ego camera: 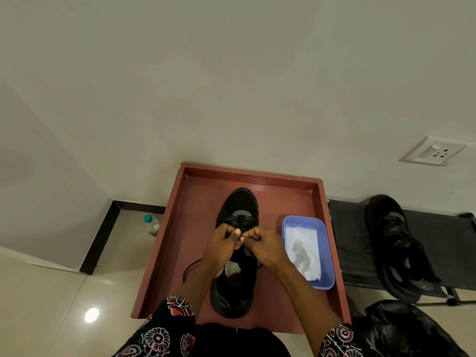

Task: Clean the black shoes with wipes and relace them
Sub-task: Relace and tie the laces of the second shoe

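A black shoe stands toe-away in the middle of a reddish-brown tray. Over its lacing area my left hand and my right hand meet, each with fingers curled and pinching the black lace, which loops out to the left of the shoe. To the right in the tray sits a blue tub holding a soiled white wipe. A second black shoe lies on a dark low rack at the right.
A small water bottle stands on the floor left of the tray, by the wall. A black plastic bag lies at the lower right. A wall socket is on the white wall above the rack.
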